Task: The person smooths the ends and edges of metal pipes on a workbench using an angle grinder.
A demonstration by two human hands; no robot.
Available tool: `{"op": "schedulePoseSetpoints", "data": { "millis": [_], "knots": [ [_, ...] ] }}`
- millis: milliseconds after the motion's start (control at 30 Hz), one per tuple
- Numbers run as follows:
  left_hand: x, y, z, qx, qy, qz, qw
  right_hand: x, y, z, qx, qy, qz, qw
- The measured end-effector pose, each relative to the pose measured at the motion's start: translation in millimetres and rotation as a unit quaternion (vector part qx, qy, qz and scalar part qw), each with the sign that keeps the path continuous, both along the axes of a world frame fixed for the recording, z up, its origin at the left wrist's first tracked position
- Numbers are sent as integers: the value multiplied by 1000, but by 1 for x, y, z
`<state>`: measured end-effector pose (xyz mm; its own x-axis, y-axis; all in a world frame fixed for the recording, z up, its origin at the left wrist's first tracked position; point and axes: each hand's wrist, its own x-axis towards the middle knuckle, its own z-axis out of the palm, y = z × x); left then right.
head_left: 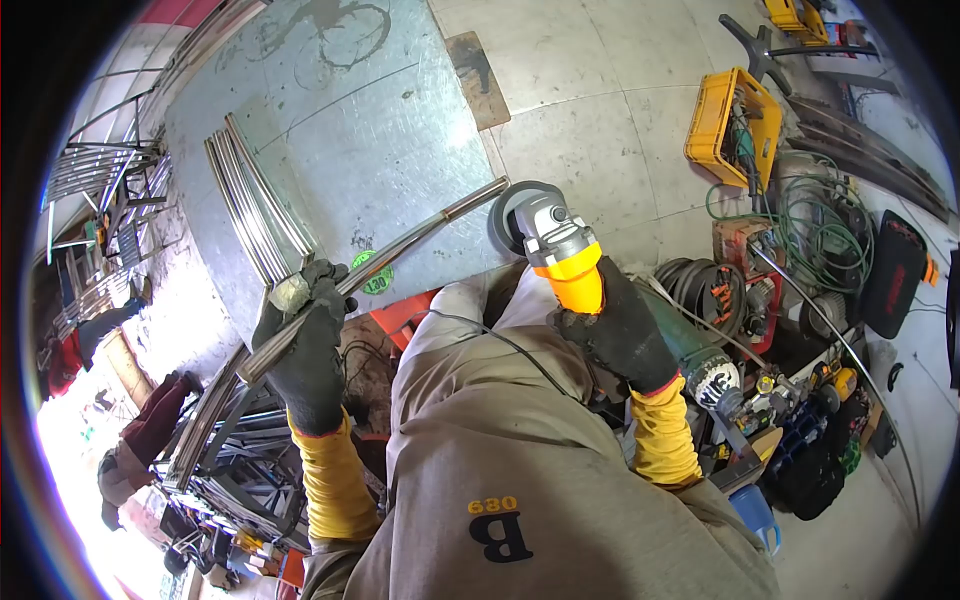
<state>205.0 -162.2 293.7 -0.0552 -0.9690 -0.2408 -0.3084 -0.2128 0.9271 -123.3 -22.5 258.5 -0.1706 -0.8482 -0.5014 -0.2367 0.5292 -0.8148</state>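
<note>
My right hand [622, 335], in a dark work glove, is wrapped round the yellow body of an angle grinder [568, 275]. The grinder's round disc [515, 215] faces left, close against the far end of a metal tube [425, 230]. My left hand [312, 350], gloved too, grips that tube near its other end, so it slants up to the right over the corner of the metal-topped table [400, 130]. Several thin metal tubes [250, 205] lie side by side on the table just beyond my left hand.
A yellow crate [712, 135] with tools stands at the upper right, near a coiled green hose [825, 235]. A green gas cylinder [695, 350] lies right of my legs. Metal frames [235, 455] are stacked at lower left. A black cord [500, 338] crosses my lap.
</note>
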Motion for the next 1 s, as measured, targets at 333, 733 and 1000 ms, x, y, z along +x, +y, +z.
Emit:
{"op": "schedulePoseSetpoints", "data": {
  "millis": [333, 733, 1000],
  "knots": [
    [-1, 11, 1, -6, -14, -7, 1000, 1, -3, 0, 5, 5, 23, 1000],
    [-6, 21, -1, -64, -100, -33, 992, 4, -2, 3, 13, 10, 16, 1000],
    [-9, 23, 2, -54, -117, -43, 991, 3, -8, 12, 62, -6, 34, 997]
  ]
}}
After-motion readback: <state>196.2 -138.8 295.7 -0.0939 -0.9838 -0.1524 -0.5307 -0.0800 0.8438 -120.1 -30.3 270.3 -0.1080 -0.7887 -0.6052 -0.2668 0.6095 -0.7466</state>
